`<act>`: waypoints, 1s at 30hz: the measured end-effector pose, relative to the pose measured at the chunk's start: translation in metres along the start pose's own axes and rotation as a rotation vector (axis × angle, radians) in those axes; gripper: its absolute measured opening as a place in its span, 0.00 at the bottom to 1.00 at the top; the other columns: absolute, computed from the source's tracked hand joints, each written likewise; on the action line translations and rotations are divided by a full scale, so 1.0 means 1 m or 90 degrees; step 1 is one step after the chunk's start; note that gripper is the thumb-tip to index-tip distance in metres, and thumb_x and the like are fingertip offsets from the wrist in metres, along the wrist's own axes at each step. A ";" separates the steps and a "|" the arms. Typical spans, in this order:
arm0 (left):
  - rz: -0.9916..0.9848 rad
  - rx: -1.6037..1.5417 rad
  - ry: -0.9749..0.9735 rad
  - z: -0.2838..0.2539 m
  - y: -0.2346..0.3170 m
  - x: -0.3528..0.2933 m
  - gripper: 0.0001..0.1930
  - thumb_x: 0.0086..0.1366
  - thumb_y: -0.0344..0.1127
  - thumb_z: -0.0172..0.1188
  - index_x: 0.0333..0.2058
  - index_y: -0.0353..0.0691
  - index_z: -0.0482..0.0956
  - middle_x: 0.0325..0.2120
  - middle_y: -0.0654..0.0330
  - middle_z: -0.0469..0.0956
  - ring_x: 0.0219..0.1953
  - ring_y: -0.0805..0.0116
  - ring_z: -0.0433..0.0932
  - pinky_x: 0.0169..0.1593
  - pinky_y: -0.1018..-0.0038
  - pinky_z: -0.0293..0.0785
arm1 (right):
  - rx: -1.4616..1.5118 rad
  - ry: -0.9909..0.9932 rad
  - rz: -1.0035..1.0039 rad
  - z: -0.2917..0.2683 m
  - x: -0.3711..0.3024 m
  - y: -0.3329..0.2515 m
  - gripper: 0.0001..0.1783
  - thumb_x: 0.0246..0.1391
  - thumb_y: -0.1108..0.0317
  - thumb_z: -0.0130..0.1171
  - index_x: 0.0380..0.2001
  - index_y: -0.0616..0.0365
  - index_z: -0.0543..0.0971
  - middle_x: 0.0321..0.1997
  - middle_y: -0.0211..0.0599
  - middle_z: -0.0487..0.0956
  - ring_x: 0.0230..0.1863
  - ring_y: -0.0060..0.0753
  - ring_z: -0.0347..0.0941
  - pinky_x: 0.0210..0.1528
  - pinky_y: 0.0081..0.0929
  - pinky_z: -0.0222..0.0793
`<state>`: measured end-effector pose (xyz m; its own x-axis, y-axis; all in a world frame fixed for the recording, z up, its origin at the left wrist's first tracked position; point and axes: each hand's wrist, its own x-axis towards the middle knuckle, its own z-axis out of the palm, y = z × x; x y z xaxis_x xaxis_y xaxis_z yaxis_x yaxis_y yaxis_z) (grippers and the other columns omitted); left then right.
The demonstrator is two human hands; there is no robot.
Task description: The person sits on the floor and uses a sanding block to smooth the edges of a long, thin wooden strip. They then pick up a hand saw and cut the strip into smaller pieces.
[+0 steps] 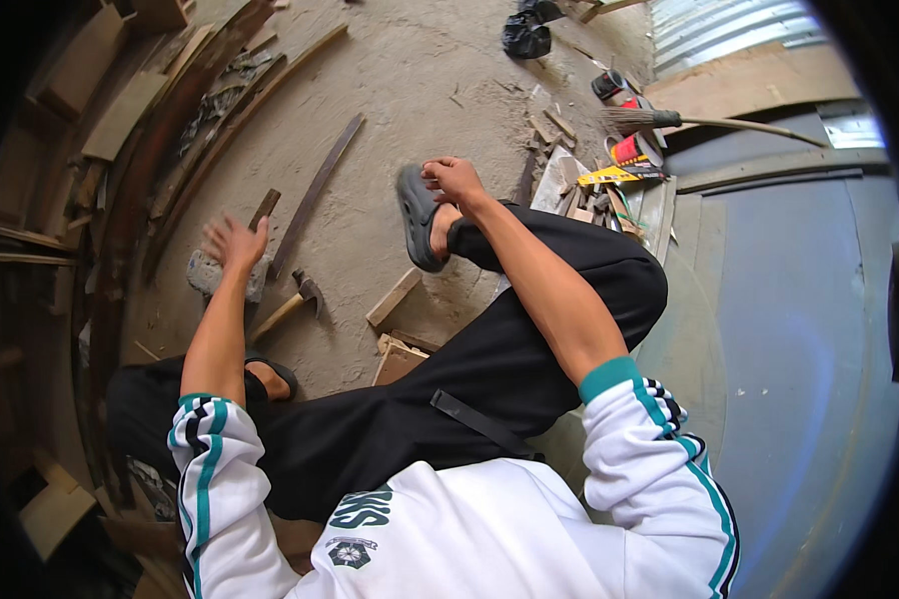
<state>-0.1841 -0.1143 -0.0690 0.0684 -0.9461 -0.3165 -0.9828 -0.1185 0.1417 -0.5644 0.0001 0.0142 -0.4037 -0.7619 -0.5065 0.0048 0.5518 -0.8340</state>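
Observation:
My left hand [234, 242] is raised with its fingers spread, slightly smeared by motion. Below it lies a rough grey block [202, 274], partly hidden by my wrist. A short dark wood piece [264, 208] shows beside my thumb; whether they touch is unclear. Close to the block, a claw hammer [295, 303] with a wooden handle rests on the ground. My right hand [453, 184] is above my grey clog [418, 215], its fingers curled together. Anything pinched between those fingers is too small to make out.
A long wood strip [317, 195] and a short wood block [394, 297] lie on the concrete floor. Timber [135, 200] is stacked along the left. At right are a broom [659, 119], paint cans [634, 151], a yellow-handled saw [619, 175] and a grey panel [789, 299].

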 end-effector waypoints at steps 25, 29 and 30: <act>0.108 -0.229 -0.308 0.113 0.115 -0.082 0.42 0.63 0.53 0.60 0.66 0.34 0.54 0.59 0.37 0.69 0.60 0.43 0.70 0.61 0.58 0.66 | -0.558 0.141 0.369 -0.142 0.050 0.275 0.33 0.45 0.60 0.62 0.53 0.70 0.75 0.55 0.62 0.76 0.58 0.57 0.73 0.59 0.44 0.68; 0.174 -0.286 -0.336 0.118 0.170 -0.099 0.38 0.65 0.51 0.58 0.65 0.35 0.56 0.55 0.40 0.74 0.56 0.46 0.74 0.58 0.59 0.69 | -0.565 0.180 0.370 -0.134 0.036 0.248 0.43 0.45 0.54 0.66 0.61 0.65 0.66 0.59 0.58 0.74 0.60 0.56 0.71 0.59 0.44 0.67; 0.193 -0.311 -0.347 0.120 0.185 -0.101 0.37 0.66 0.51 0.58 0.65 0.35 0.57 0.54 0.41 0.74 0.56 0.47 0.75 0.58 0.59 0.70 | -0.551 0.156 0.365 -0.138 0.036 0.240 0.44 0.45 0.52 0.67 0.62 0.64 0.65 0.59 0.57 0.74 0.60 0.56 0.71 0.59 0.44 0.67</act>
<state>-0.3935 -0.0047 -0.1239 -0.4078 -0.6924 -0.5952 -0.7501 -0.1177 0.6508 -0.7038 0.1518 -0.1744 -0.7204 -0.2768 -0.6359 -0.3607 0.9327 0.0026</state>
